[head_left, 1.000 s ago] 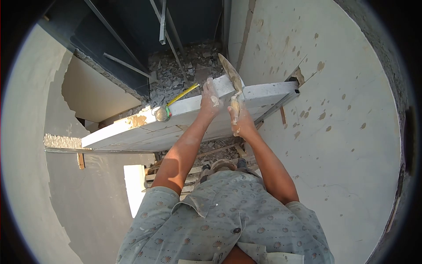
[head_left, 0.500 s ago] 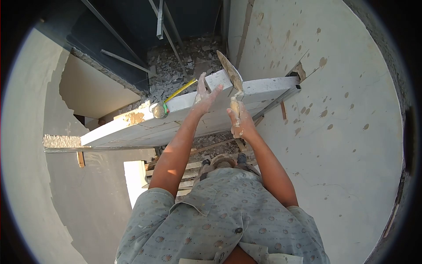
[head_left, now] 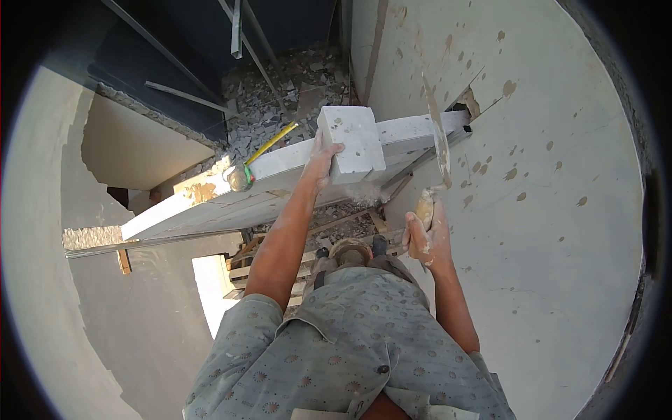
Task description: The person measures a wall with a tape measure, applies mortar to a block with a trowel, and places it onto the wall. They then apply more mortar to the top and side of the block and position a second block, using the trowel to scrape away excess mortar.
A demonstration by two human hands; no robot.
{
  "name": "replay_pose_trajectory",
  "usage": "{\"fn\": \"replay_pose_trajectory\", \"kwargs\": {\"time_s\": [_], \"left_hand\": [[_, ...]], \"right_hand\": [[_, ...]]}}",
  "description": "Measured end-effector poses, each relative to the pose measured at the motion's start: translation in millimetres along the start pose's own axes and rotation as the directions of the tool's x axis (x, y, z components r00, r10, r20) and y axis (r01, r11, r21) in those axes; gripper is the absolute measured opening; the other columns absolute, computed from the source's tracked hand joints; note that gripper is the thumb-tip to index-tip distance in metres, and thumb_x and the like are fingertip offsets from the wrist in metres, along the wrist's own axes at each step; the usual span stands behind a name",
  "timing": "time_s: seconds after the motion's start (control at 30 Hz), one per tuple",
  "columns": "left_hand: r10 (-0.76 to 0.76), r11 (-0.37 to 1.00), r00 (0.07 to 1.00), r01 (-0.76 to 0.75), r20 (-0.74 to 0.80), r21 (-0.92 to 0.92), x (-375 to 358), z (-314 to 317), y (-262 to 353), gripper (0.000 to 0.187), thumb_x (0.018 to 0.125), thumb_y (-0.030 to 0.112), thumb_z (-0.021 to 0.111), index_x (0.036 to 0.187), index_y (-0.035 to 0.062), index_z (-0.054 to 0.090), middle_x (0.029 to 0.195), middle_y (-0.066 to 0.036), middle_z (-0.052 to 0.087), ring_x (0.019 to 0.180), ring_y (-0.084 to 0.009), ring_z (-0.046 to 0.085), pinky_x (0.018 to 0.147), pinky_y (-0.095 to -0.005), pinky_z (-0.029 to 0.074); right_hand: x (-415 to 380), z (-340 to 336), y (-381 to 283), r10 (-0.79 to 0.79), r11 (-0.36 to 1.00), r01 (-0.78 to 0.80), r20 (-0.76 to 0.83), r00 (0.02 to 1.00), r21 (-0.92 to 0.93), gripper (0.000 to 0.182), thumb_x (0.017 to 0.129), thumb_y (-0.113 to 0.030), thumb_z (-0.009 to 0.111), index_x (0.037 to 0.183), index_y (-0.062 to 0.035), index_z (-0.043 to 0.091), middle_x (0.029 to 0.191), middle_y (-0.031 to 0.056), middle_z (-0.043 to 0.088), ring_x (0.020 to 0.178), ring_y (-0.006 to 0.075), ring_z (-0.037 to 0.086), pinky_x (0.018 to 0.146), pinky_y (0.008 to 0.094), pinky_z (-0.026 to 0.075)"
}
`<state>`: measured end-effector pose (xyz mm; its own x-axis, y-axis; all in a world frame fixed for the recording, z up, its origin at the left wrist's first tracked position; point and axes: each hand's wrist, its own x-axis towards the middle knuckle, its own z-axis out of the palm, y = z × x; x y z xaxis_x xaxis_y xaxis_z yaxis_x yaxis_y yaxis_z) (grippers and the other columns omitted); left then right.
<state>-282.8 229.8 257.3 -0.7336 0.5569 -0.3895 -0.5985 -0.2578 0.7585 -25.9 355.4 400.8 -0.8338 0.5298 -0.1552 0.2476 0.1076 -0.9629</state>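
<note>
My left hand [head_left: 320, 162] grips a white block [head_left: 351, 143] at its left side, the thumb lying across its face. The block is at the top edge of the white block wall [head_left: 280, 162], with its speckled face toward me. Pale dust hangs just below it. To the right, my right hand [head_left: 428, 234] is wrapped round the handle of a trowel [head_left: 437, 129], whose blade points up and is seen nearly edge-on. Left of my left hand, a tape measure [head_left: 239, 178] rests on the wall top with its yellow blade pulled out.
Broken rubble [head_left: 308, 84] and metal studs [head_left: 236, 31] lie or stand beyond the wall. A plastered wall [head_left: 532, 231] with mortar spots rises at the right. Wooden slats [head_left: 301, 273] are near my feet, beside a white panel [head_left: 210, 290] at the lower left.
The block has been turned, showing a larger face, and dust has appeared below it. My right hand and the trowel have moved right and down, away from the block.
</note>
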Motion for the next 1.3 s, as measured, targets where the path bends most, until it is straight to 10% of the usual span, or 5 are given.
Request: {"fn": "replay_pose_trajectory", "kwargs": {"time_s": [0.5,0.8,0.9,1.1,1.3], "left_hand": [[0.215,0.765,0.962,-0.06,-0.166,0.641,58.3,-48.9,-28.8,0.079,0.096,0.032,0.068,0.159,0.0098,0.026,0.147,-0.019,0.05,0.126,-0.0288,0.056,0.105,-0.0354,0.045],[0.308,0.601,0.908,0.046,-0.285,0.798,54.0,-50.4,-46.3,0.081,0.095,0.058,0.056,0.157,0.0119,0.032,0.134,-0.033,0.054,0.125,-0.0459,0.054,0.108,-0.0484,0.04],[0.286,0.658,0.921,0.012,-0.266,0.753,58.7,-53.2,-49.5,0.083,0.094,0.061,0.054,0.157,0.012,0.032,0.134,-0.033,0.054,0.128,-0.0466,0.051,0.11,-0.0491,0.038],[0.296,0.669,0.923,-0.017,-0.246,0.743,67.2,-63.7,-59.3,0.081,0.095,0.06,0.055,0.157,0.0134,0.032,0.134,-0.034,0.054,0.13,-0.0467,0.049,0.111,-0.0494,0.036],[0.354,0.657,0.904,-0.059,-0.238,0.752,78.0,-63.0,-56.4,0.079,0.094,0.062,0.054,0.156,0.0165,0.035,0.132,-0.033,0.055,0.129,-0.0473,0.049,0.111,-0.0515,0.034]], "right_hand": [[50.7,16.1,97.8,-0.048,0.916,0.062,0.044,0.998,-0.397,0.057,0.091,-0.023,0.067,0.141,-0.0078,0.045,0.13,0.0256,0.059,0.114,0.048,0.059,0.096,0.05,0.048],[55.4,47.9,68.0,-0.355,0.893,0.353,0.047,0.934,-0.28,0.062,0.094,-0.015,0.061,0.151,-0.0066,0.038,0.133,0.0255,0.058,0.118,0.0414,0.061,0.102,0.0436,0.047],[60.1,50.8,88.8,0.012,0.901,0.106,0.269,0.963,-0.421,0.063,0.096,-0.015,0.058,0.154,-0.0069,0.035,0.138,0.0257,0.056,0.12,0.0406,0.06,0.103,0.0424,0.046],[63.3,58.5,42.4,-0.362,0.894,0.364,0.056,0.93,-0.26,0.064,0.097,-0.015,0.057,0.156,-0.0097,0.031,0.145,0.0255,0.05,0.128,0.0441,0.054,0.107,0.042,0.043],[77.9,62.1,70.0,-0.091,0.91,0.161,0.194,0.977,-0.382,0.065,0.097,-0.013,0.058,0.156,-0.0112,0.031,0.144,0.026,0.051,0.127,0.0412,0.056,0.105,0.0409,0.044]]}}
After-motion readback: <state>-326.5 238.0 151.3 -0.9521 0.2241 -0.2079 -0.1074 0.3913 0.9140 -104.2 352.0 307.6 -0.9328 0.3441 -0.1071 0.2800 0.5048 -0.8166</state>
